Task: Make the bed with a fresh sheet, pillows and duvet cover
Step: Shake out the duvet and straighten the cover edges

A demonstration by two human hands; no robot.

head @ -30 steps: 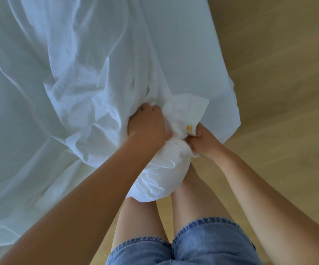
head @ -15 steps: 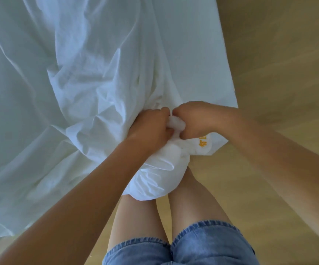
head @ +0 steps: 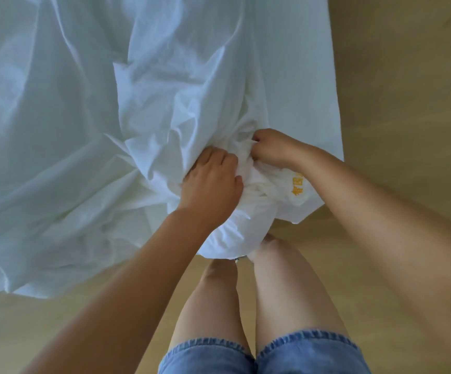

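A large white duvet cover (head: 89,136) lies rumpled across the upper left, its near corner bunched in front of my legs. My left hand (head: 212,184) grips the gathered cloth at that corner. Just to its right, my right hand (head: 271,148) pinches folds of the same cloth, fingers curled into the fabric. A white corner with yellow printed marks (head: 297,186) pokes out below my right wrist. Under my hands a rounded white bulge (head: 241,230) of fabric hangs down. What is inside the bulge is hidden.
Light wooden floor (head: 408,90) fills the right side and the bottom left. My bare legs (head: 273,292) in denim shorts (head: 286,354) stand right below the hanging corner. The cover's straight right edge runs down at the upper right.
My right hand has moved up from the lower right of the bunch to beside my left hand and dug into the folds. The yellow-marked corner now sits under my right wrist.
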